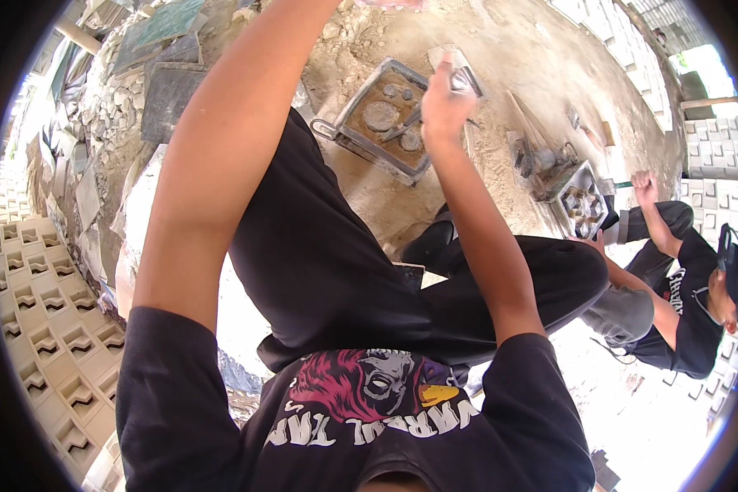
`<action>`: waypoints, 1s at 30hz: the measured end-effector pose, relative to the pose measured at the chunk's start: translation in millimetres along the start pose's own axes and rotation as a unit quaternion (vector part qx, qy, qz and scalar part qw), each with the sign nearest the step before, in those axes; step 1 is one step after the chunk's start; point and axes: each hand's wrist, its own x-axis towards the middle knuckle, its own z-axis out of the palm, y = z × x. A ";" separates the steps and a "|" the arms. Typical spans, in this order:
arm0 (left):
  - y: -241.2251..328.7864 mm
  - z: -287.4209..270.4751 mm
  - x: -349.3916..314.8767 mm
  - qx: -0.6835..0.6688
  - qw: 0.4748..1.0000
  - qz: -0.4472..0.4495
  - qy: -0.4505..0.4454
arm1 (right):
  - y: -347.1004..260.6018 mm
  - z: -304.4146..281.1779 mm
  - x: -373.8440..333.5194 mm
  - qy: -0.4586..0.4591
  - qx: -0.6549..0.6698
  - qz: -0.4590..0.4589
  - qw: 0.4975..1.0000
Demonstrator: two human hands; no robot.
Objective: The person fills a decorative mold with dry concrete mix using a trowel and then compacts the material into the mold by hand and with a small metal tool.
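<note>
My left arm stretches to the top edge, where only a sliver of my left hand [392, 3] shows; its fingers are cut off. My right hand [448, 111] is over the right side of a rectangular metal frame [353, 135] with a wire loop at one corner. Its fingers are curled, blurred, and what they hold is unclear. Close beside them is a shiny metal piece [465, 80] near a pale flat slab [443, 54]. Inside the frame, brown sand surrounds round grey discs [380, 116]. A dark thin tool [400, 128] lies across them.
At right, a seated co-worker [687, 303] holds a green-handled tool [623, 184] near another metal frame [580, 205] with several shapes in it. Dusty metal tools [543, 157] lie between us. Dark slabs [170, 102] and rubble are at left, near pale patterned blocks [45, 307].
</note>
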 end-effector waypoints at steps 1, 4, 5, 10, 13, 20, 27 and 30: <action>0.7 0.5 0.4 -0.010 1.000 0.013 0.007 | 2.2 2.6 4.2 -0.008 0.011 -0.011 1.000; 1.2 4.7 -1.4 -0.024 0.999 0.027 -0.006 | 3.4 6.8 11.4 -0.018 0.002 -0.102 0.995; 2.4 4.6 -0.5 -0.017 0.999 0.018 -0.031 | 5.9 1.4 5.5 -0.029 -0.027 -0.128 0.991; 4.6 1.7 -5.0 -0.006 0.997 0.043 -0.064 | 2.4 -6.3 28.7 -0.051 -0.110 -0.126 0.985; 4.3 4.5 -10.3 0.050 0.998 0.022 -0.031 | 9.9 -15.9 37.5 -0.021 -0.103 -0.179 0.978; 2.4 -10.1 -12.4 0.052 0.995 0.011 -0.083 | 4.7 -29.5 51.1 0.024 -0.123 -0.144 0.982; 5.6 -2.5 -3.5 0.053 0.996 -0.021 -0.064 | 6.8 -46.1 34.6 -0.085 -0.188 -0.212 0.955; 15.1 -2.0 -17.3 -0.017 0.997 0.062 -0.044 | 22.0 -52.1 42.5 -0.120 -0.128 -0.086 0.981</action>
